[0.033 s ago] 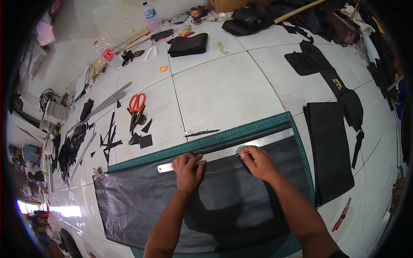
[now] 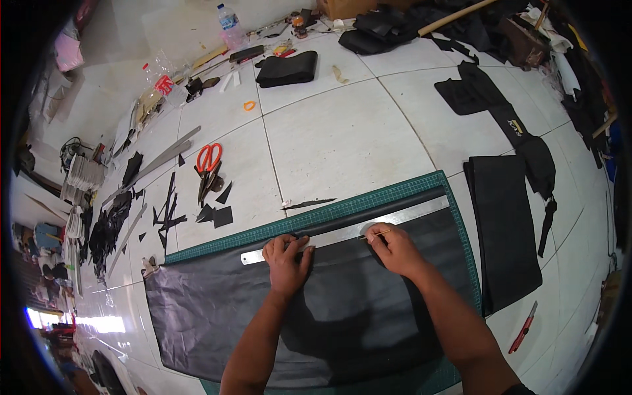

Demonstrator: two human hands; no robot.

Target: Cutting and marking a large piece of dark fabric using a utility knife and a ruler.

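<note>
A steel ruler (image 2: 342, 233) lies slantwise across a wide sheet of black, slightly shiny material (image 2: 217, 309). My left hand (image 2: 287, 258) rests on the ruler near its left end, fingers spread and pressing down. Between the fingertips of my right hand (image 2: 394, 247) is a thin yellowish pen-like stick (image 2: 384, 232), held at the ruler's near edge around mid-length; its exact kind is too small to make out. Under the sheet is a green cutting mat (image 2: 309, 220), its gridded border showing along the far and right sides.
Orange-handled scissors (image 2: 209, 168) and black scraps (image 2: 224, 216) lie left beyond the mat. A folded black piece (image 2: 507, 230) borders the mat's right side, with a red utility knife (image 2: 523, 328) nearer me. Long metal rulers (image 2: 161, 158) lie at far left; a black roll (image 2: 287, 70) sits farther back.
</note>
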